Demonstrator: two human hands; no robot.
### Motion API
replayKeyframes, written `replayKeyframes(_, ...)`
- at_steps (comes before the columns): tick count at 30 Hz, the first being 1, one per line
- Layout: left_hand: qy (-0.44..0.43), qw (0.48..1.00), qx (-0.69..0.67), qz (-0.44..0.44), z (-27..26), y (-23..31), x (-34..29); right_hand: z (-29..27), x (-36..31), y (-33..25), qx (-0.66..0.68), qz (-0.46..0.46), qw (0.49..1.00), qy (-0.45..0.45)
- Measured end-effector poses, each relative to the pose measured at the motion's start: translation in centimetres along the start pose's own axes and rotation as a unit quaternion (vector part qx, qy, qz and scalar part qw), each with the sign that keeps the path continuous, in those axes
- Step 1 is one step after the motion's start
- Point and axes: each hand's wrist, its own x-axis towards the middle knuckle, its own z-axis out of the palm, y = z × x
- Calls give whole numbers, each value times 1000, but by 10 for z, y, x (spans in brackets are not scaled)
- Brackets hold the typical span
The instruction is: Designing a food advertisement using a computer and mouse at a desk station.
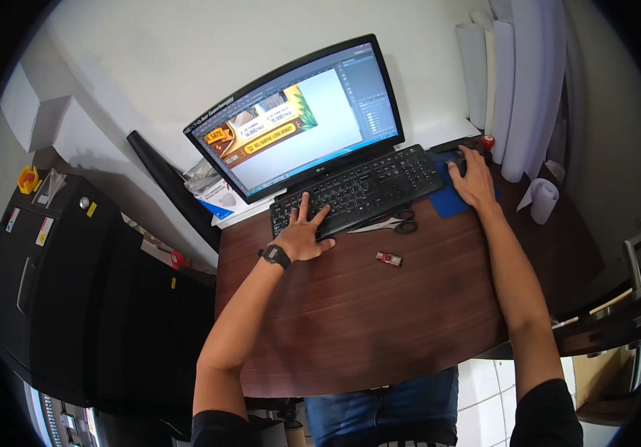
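Note:
My left hand (pixel 302 237), with a black watch (pixel 275 256) on its wrist, rests its spread fingers on the left end of a black keyboard (pixel 365 186). My right hand (pixel 474 181) lies curved over a dark computer mouse (pixel 455 161), mostly hidden beneath it, on a blue mouse pad (pixel 447 201). Behind the keyboard stands a monitor (pixel 328 123), tilted in view, showing a yellow and brown banner design in an editing window. Scissors (pixel 399 223) with black handles lie partly under the keyboard's front edge. A red and silver USB stick (pixel 389 259) is on the wood nearer to me.
The dark brown desk (pixel 380 320) has a curved front edge. Tall paper rolls (pixel 522 89) lean at the back right, beside a small loose roll (pixel 542 201). A large black machine (pixel 89 298) stands at the left. A black tube (pixel 171 186) leans by the monitor.

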Motion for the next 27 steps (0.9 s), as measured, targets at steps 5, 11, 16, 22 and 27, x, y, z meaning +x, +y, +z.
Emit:
replayKeyframes(5, 74, 988, 136, -1, -20, 15, -7, 1, 1, 0, -2, -4, 1000, 0)
replayKeyframes(11, 187, 951, 247, 15, -19, 23, -13, 4, 0, 4, 0, -27, 1000, -5)
replayKeyframes(16, 266, 949, 167, 10, 8, 3, -16, 6, 1, 8, 18, -52, 998, -22)
replayKeyframes(22, 395, 917, -54, 19, 68, -3, -28, 9, -1, 16, 32, -105, 994, 4)
replayKeyframes(27, 445, 891, -87, 18, 88, -5, -29, 3, -6, -1, 30, -85, 996, -27)
